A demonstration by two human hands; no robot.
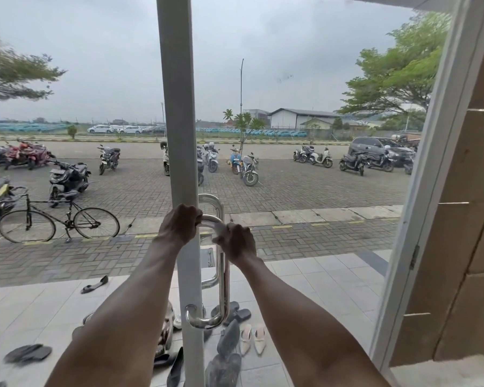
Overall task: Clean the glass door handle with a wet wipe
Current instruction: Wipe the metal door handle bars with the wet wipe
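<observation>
Chrome handle top beneath left hand and right hand, wipe indistinct

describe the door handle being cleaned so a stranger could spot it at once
Find the white door frame running up the middle of the view. Low on its right side is a chrome D-shaped pull handle, its top bend gripped by the left hand and right hand. Unlike the outer handle just behind it, it is nearer and the only one held.
</observation>
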